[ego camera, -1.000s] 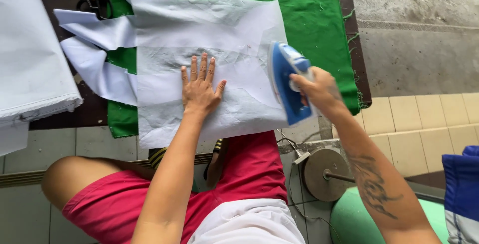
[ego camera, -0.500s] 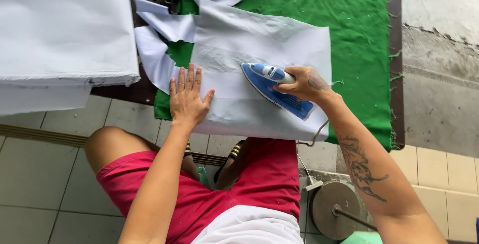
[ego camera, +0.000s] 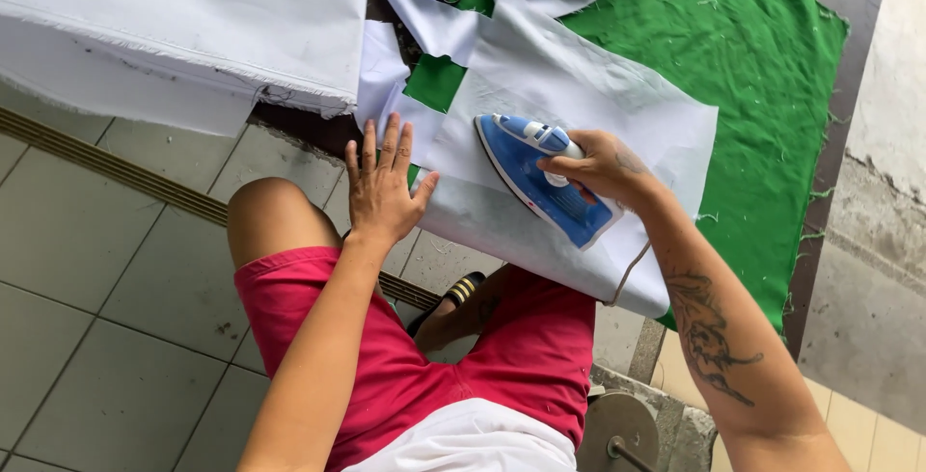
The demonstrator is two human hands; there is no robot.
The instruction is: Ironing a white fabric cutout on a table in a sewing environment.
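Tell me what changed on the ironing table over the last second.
The right hand slid the blue iron from the white cloth's right edge leftward onto its middle. The left hand shifted from the middle to the cloth's left edge. The grip on the iron and the green cover stayed unchanged.

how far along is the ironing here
Done: the stretch of white cloth beyond the iron lies flat on the green cover. In hand: the right hand holds the iron on the cloth, and the left hand lies at its near edge. Left: the loose white pieces beside it look unpressed, as does the pile.
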